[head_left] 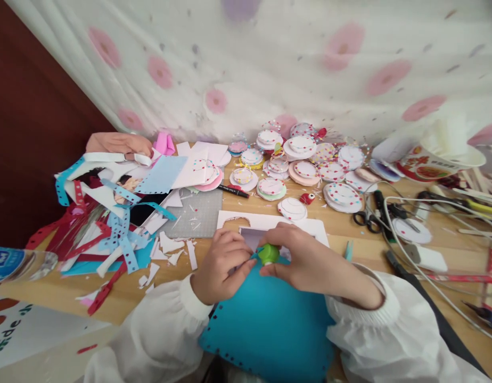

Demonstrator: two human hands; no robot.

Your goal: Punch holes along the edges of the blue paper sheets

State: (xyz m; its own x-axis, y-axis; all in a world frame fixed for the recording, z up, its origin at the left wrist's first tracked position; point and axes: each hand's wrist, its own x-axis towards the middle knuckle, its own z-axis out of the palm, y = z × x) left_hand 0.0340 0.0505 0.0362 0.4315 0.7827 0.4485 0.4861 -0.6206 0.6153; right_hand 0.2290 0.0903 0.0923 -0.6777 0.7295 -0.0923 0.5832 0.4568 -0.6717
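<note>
A blue sheet (270, 324) with small holes along its left edge lies in front of me on the wooden table (350, 247). At its top edge sits a small green punch (269, 254). My right hand (310, 263) is closed around the punch from the right. My left hand (224, 263) has its fingers curled, pinching the sheet's top edge right beside the punch. Both wrists wear white sleeves. A white card (305, 226) with cut-out holes lies just behind my hands.
Several round decorated paper discs (302, 170) are piled at the back. Punched blue, red and white paper strips (110, 229) litter the left. Scissors (368, 218), a white cable (401, 250), a black pen (233, 191), a grey cutting mat (198, 215) and a paper cup (433, 159) lie around.
</note>
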